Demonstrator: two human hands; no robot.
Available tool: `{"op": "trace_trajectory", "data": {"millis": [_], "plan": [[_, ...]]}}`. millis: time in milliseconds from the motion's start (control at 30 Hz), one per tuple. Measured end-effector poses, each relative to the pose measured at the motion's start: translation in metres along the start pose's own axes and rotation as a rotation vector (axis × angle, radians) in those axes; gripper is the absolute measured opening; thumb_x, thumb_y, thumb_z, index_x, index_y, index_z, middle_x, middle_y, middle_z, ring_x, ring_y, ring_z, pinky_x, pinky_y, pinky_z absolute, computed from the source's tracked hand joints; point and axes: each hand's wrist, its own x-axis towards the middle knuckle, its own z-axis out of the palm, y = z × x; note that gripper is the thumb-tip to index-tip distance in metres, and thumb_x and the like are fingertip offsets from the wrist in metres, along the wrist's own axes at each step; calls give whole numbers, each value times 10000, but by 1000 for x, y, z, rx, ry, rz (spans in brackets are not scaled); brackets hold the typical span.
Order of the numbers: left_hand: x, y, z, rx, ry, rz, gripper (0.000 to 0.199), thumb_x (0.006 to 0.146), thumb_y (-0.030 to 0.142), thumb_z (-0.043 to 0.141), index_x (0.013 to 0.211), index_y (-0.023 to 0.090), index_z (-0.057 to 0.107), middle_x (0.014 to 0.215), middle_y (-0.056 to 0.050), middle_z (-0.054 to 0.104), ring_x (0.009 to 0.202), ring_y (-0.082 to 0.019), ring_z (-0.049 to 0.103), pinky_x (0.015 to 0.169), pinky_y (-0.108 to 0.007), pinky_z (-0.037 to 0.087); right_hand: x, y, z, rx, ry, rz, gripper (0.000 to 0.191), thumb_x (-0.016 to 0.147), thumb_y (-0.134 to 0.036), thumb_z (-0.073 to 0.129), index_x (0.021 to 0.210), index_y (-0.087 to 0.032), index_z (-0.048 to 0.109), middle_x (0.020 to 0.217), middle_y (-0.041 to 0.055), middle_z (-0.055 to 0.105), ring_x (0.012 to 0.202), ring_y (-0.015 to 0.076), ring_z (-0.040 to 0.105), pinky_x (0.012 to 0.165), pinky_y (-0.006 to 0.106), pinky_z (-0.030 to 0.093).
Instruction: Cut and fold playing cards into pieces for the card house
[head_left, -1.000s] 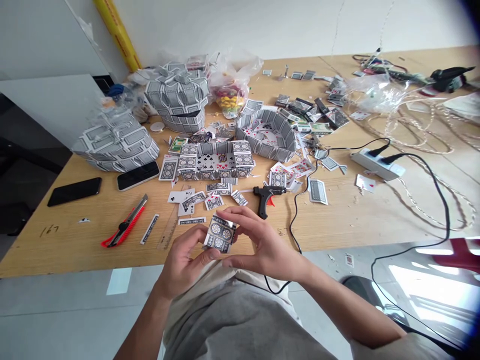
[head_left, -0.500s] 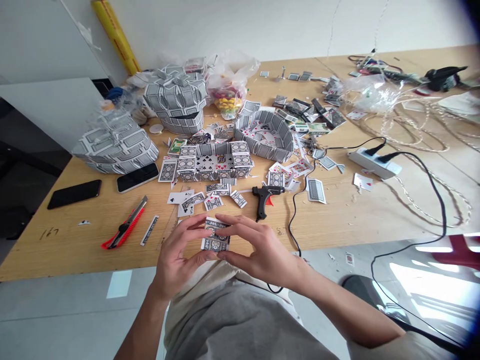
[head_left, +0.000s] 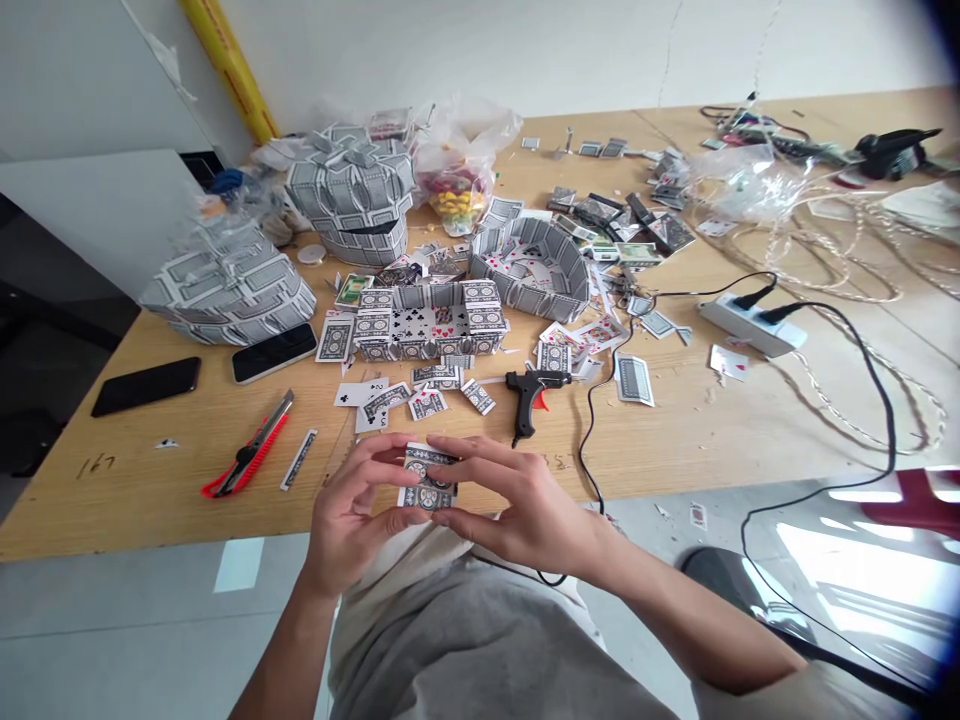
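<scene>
Well, toward the left end of the surface [head_left: 172,450], a black smartphone [head_left: 146,386] and a second phone [head_left: 274,352] are lying side by side, while a red utility knife [head_left: 247,445] is resting nearer the front edge, just left of a narrow strip of playing card [head_left: 299,460]. Behind the phones, a large rounded structure of playing cards [head_left: 229,285] is sitting near the far-left corner, and a taller stacked card structure [head_left: 349,190] is standing beyond it.

Moving right, the left hand [head_left: 352,515] and the right hand [head_left: 525,500] are close together near the front edge, both clamping a small folded card piece [head_left: 427,478] between their fingers. The piece is sitting between the two hands, with its patterned card backs facing up and the right hand's fingers lying across its top. It is above the front edge, in front of the person's torso, and it is not touching the surface as far as the view shows.

Beyond the hands, an open card box [head_left: 427,320] is standing among loose playing cards [head_left: 427,403], and a curved card wall [head_left: 529,265] is standing behind it. A black glue gun [head_left: 529,400] is lying just right of the hands, its black cable [head_left: 589,420] running toward the front edge, and a white power strip [head_left: 750,325] is sitting farther right.
</scene>
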Motion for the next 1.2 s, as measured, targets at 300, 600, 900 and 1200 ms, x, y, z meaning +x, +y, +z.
{"op": "trace_trajectory", "data": {"millis": [300, 600, 900, 1200], "plan": [[1, 1, 3, -14, 31, -13, 244, 823, 124, 926, 997, 275, 848, 1284, -79, 722, 1253, -240, 706, 1031, -351, 648, 1, -1, 0, 63, 16, -13, 196, 977, -242, 813, 1165, -196, 781, 1434, 171, 751, 1307, 265, 755, 1097, 382, 632], [1, 2, 5, -13, 44, -21, 206, 831, 103, 911, 947, 257, 839, 1260, -71, 713, 1231, -218, 713, 1026, -321, 640, -2, 2, 2, 35, 21, -34, 118, 1007, -248, 780, 1113, -196, 785, 1439, 187, 744, 1286, 271, 764, 1096, 424, 629], [-1, -1, 5, -76, 102, -78, 309, 815, 166, 933, 1085, 260, 816, 1277, -104, 708, 1310, -273, 679, 1049, -372, 634, -3, 2, 5, 22, 87, 15, 417, 968, -327, 835, 1341, -220, 684, 1369, 159, 765, 1299, 273, 748, 1092, 427, 645], [-7, 0, 4, 1, 104, -58, 325, 808, 132, 931, 1084, 256, 812, 1295, -104, 700, 1292, -277, 680, 1012, -370, 648, -11, 4, 9, 35, 143, 29, 583, 961, -310, 849, 1487, -245, 606, 1346, 119, 793, 1073, 223, 821, 946, 361, 700]]}}
